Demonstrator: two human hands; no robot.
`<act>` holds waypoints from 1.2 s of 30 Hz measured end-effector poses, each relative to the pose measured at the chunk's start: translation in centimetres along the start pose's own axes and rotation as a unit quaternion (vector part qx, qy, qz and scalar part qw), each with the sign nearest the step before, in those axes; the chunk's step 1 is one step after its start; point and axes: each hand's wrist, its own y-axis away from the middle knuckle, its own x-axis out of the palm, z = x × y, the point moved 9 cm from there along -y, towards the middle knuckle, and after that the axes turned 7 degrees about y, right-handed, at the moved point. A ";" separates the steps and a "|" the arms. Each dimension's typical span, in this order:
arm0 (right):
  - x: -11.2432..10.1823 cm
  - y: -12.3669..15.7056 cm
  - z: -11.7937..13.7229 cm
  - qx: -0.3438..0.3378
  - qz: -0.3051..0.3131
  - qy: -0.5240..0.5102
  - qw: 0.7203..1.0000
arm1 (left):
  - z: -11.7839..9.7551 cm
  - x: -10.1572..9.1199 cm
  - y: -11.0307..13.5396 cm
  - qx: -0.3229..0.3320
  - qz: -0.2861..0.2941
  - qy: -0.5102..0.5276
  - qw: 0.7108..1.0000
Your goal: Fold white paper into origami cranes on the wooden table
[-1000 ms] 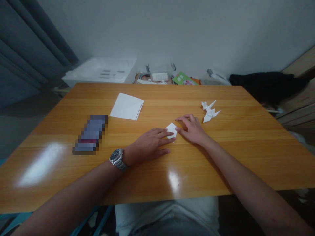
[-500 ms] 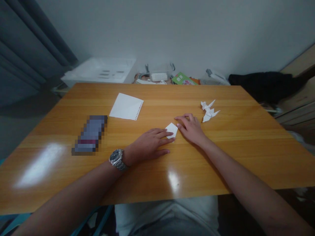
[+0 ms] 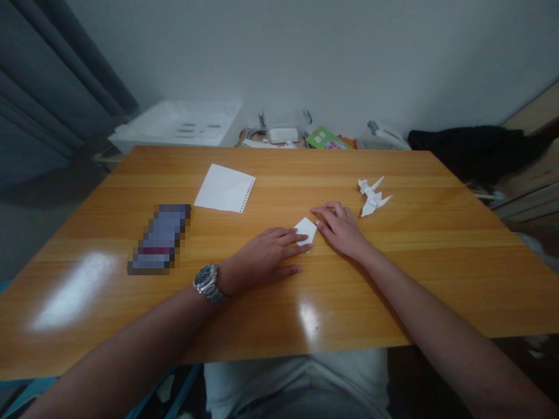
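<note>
A small folded piece of white paper [image 3: 307,228] lies flat on the wooden table [image 3: 279,169]. My left hand [image 3: 273,253] rests on its near left part, fingers stretched out and spread over it. At the paper's right corner is my right hand [image 3: 340,228], its thumb tip touching or very close to the edge. The right index finger reaches out flat just beyond the paper, and the fingers are apart. Beyond my right hand sit white folded-paper figures [image 3: 372,196] with pointed tips, apparently origami cranes.
A white sheet with a perforated edge [image 3: 225,189] lies at the back left. Nearer on the left is a blurred-out phone-like object [image 3: 161,238]. Behind the table stand a white plastic bin [image 3: 174,125], a green booklet [image 3: 325,138] and a dark cloth [image 3: 471,148].
Both hands and the folded paper keep nearly the same pose. The view has shifted very slightly.
</note>
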 end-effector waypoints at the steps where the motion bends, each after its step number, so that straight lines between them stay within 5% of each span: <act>1: 0.0 0.0 0.0 0.001 0.000 -0.002 1.000 | 0.0 0.0 0.0 0.000 0.000 -0.001 1.000; 36: 0.3 0.0 0.0 -0.001 0.012 -0.012 1.000 | -0.1 0.1 0.2 0.010 0.030 0.002 0.999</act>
